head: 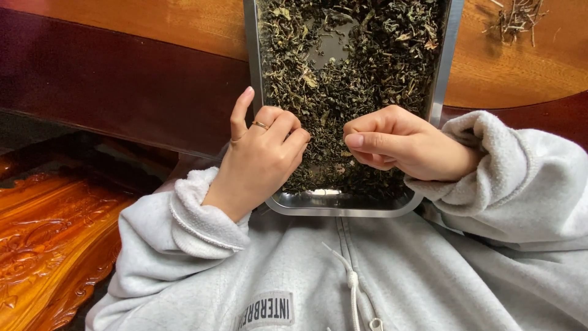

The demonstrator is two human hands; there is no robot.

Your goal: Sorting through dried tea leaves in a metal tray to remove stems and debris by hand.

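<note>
Here, left hand (260, 156) and right hand (401, 144) curled shut, over dried leaves (361, 67), steel tray (343, 205)

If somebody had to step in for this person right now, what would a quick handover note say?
Left hand: curled at the near left of the metal tray, fingers in the dried leaves, forefinger raised; whether it pinches anything cannot be told.
Right hand: closed loosely over the leaves at the near right, thumb against fingers; its contents are hidden.
Tray: on the wooden table, its near end at the person's chest, mostly covered with leaves, one bare patch near the far middle.
Done: a small pile of stems lies on the table to the far right.
Left: most leaves remain in the tray.
</note>
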